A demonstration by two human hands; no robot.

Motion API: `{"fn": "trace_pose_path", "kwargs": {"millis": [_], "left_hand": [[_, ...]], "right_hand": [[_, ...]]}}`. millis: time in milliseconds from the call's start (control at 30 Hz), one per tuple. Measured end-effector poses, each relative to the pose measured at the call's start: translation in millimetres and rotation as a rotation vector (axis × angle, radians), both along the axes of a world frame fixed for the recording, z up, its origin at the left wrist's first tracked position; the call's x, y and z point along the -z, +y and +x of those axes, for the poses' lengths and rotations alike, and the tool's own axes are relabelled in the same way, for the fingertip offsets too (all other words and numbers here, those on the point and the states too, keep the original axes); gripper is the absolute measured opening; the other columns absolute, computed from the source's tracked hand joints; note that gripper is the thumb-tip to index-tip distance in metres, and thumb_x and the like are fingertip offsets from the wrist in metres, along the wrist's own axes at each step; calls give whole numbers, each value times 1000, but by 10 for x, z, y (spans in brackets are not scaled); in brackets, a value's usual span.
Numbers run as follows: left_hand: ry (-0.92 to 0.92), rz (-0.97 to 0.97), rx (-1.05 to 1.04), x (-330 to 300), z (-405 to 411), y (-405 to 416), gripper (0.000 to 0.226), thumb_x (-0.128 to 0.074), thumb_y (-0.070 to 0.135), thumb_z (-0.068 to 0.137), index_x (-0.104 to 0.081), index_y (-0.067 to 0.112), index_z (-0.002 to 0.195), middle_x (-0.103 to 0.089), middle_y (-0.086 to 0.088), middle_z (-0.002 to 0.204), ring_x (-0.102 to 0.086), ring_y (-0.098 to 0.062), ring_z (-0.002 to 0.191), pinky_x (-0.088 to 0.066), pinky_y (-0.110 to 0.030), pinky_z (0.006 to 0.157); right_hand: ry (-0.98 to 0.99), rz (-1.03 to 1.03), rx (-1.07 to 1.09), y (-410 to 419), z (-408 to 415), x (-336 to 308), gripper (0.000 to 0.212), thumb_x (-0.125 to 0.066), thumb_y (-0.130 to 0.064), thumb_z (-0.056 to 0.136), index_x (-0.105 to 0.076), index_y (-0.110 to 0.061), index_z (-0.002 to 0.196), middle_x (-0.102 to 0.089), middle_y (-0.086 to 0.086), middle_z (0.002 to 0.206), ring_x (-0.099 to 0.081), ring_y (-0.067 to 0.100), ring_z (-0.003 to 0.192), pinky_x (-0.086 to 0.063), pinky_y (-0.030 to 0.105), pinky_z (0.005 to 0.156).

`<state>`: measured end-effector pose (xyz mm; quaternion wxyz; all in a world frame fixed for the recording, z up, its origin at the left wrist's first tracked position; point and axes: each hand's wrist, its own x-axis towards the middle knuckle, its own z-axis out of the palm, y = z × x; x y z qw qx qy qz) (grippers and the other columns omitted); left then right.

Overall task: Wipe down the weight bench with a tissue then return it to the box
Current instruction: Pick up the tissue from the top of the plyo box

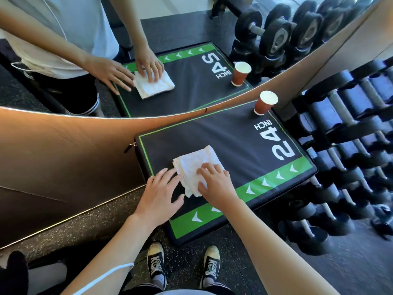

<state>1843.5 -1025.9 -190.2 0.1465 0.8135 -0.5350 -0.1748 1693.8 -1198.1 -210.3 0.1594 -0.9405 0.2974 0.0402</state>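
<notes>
While the folded white tissue (pixel 196 169) lay flat on the near-left part of the black padded bench top (pixel 234 143), the right hand (pixel 217 182) pressed on its near-right corner with fingers spread and flat, pinning rather than pinching it. The left hand (pixel 161 192), open and splayed, rested just left of the tissue, fingertips at its near edge. The tissue's long axis ran from near toward far-right, away from the right hand; unwiped surface stretched toward a paper cup (pixel 264 103) at the far-right corner, and no box was visible.
</notes>
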Motion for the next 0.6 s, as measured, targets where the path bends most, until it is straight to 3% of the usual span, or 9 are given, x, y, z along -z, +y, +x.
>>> {"fn": "trace_pose_path", "kwargs": {"millis": [233,433,500,600], "left_hand": [[10,49,85,124,-598,-202,60,-59,46,100,-48,26,155,-38,5,165,-26,-24,157,-27,-53,126],[-5,66,92,200,-796,-173,59,-64,41,96,-50,26,151,-43,3,160,-33,-26,153,-34,-54,121],[-15,73,64,234,-780,-124,61,-63,43,96,-47,28,153,-40,5,161,-31,-24,154,-32,-53,123],[-35,81,22,298,-758,-27,63,-61,46,97,-45,26,156,-37,5,165,-27,-22,156,-27,-53,126]], "right_hand": [[-11,-50,107,155,-814,35,33,-53,-34,97,-56,-25,128,-48,-6,142,-48,26,122,-42,44,95],[-49,-36,82,145,-933,53,36,-53,-37,99,-54,-23,132,-46,-3,146,-47,30,129,-41,48,102],[-92,-23,68,83,-908,46,48,-56,-48,98,-51,-25,140,-42,-2,154,-40,30,139,-36,51,111],[-78,-21,-70,-92,-817,67,78,-53,-70,92,-37,-30,156,-23,-3,170,-16,30,157,-18,55,123]]}}
